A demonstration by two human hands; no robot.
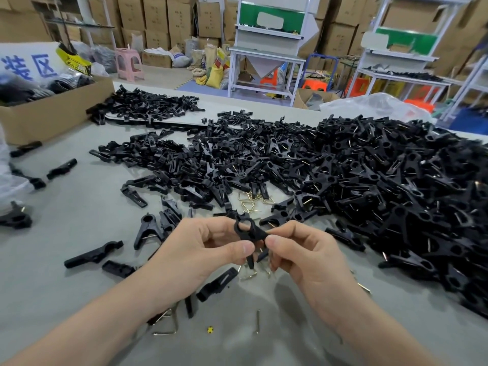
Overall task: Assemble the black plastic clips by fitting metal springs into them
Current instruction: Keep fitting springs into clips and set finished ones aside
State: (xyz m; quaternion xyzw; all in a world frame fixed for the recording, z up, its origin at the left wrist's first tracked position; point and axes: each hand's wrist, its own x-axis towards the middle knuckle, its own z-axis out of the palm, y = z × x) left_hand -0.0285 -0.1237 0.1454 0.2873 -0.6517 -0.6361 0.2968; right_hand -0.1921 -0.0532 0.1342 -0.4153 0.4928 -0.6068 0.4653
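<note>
**Item in hand.** One small black plastic clip with a ring-shaped head [249, 229] is held above the grey table top [79, 260], between both hands. My left hand [208, 250] pinches it, with the thumb pressed on the near face just below the ring and the fingers curled behind. My right hand [306, 253] pinches the clip's right end between thumb and forefinger. I cannot tell whether a spring is already seated, because the fingers cover the joint.

**Surroundings, taken from the held clip.**
- A loose cluster of brass-coloured bent-wire springs [250, 203] lies on the table just beyond it.
- A large heap of black clips with wire showing [396, 186] spreads to its right.
- A flatter heap of bare black plastic clip halves [179, 159] lies beyond it, to the left.
- A brown cardboard box [52, 112] stands well off to the left.

**Handling, in my judgement.**
- **Clip:** It is light, stiff moulded plastic with smooth faces, so it is likely to twist or slip under thumb pressure.
- **Grip on the clip:** I would hold it by the flat shanks close to the ring and keep the spring seat uncovered.
- **Springs:** They are thin and stiff and likely to flick away when loaded, and their ends look sharp. I would take each one by its bend.
- **Risk:** Nothing here looks fragile, though forcing the thin tails could snap them.
</note>
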